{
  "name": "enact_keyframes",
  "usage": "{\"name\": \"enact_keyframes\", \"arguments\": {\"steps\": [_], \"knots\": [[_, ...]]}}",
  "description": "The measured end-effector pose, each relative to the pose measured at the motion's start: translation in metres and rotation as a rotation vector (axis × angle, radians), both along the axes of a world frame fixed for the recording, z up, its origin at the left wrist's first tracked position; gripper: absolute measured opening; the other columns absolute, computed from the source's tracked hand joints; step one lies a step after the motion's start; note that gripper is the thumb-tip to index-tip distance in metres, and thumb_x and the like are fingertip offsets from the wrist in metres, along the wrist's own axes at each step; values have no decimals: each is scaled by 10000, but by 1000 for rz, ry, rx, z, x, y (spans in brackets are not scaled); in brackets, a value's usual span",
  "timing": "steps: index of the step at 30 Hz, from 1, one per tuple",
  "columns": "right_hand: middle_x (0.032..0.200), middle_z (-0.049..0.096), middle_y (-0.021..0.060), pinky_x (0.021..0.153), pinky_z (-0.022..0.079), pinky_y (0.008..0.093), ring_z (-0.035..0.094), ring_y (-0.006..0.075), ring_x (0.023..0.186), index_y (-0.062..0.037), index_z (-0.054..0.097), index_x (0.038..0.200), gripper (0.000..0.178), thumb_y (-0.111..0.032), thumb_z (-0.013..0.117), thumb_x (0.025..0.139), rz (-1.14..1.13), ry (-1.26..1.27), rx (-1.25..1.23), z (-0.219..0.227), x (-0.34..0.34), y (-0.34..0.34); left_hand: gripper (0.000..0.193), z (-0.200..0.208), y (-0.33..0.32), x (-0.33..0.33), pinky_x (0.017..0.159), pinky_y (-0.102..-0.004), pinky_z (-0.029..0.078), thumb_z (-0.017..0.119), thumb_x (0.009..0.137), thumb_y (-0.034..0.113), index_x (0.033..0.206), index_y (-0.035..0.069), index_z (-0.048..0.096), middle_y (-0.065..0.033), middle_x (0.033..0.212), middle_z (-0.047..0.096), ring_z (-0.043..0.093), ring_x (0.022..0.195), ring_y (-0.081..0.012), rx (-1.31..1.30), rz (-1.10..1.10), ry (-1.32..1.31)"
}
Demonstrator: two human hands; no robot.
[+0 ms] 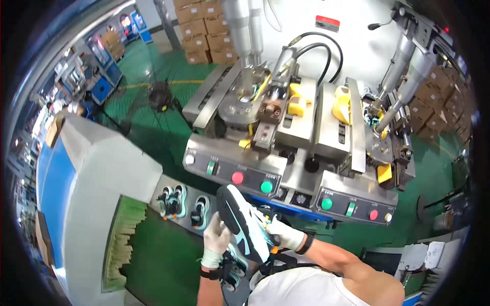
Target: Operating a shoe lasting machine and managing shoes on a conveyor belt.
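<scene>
While my right hand (287, 233) grasps the shoe (247, 222) near its opening, my left hand (217, 237) sits at the sole's left edge, its fingers curled; whether they grip or merely touch it, I cannot tell. The shoe is just below the centre of the frame, tilted up in front of the machine (235, 159), its black, white and pale-blue sole turned toward the left. Sole and upper look already joined, so I judge this one well on in its making, though I can't see what is left to do on it. It is clear of both stations. Shoe-like shapes show under the press rods at upper centre and upper right, so I take both stations to be loaded. On the narrow table (185, 220) left of centre stand three more shoes (200, 211), and others lie beside my left wrist; finished or waiting, I cannot say.
</scene>
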State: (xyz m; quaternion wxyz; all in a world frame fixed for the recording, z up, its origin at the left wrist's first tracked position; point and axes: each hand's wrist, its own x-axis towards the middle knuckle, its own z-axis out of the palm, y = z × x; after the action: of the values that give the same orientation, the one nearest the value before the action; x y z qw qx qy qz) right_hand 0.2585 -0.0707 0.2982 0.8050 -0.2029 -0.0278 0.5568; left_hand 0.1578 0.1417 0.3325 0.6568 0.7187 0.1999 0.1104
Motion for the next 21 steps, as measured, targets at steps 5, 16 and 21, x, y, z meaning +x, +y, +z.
{"name": "enact_keyframes", "arguments": {"steps": [5,16,21], "knots": [[1357,592,77,1056,455,351,603,198,1196,-35,386,1486,864,-257,827,777,-116,-199,-176,58,62,-69,380,-4,-53,46,927,-308,518,604,961,125,1290,-64,573,-140,1174,679,651,1050,-197,78,13,-46],[1295,620,112,1011,495,375,621,227,1165,-11,468,1416,695,-108,761,793,-382,-158,-126,54,86,-99,393,-50,-77,41,934,-290,517,652,959,146,1290,-49,571,-129,1194,678,653,1067,-170,25,-51,147],[1305,615,129,1009,501,384,631,234,1148,12,452,1417,717,-146,770,794,-360,-121,-156,62,63,-85,393,-78,-57,5,943,-302,516,653,953,147,1296,-27,574,-134,1194,680,658,1074,-187,24,-2,196]]}}
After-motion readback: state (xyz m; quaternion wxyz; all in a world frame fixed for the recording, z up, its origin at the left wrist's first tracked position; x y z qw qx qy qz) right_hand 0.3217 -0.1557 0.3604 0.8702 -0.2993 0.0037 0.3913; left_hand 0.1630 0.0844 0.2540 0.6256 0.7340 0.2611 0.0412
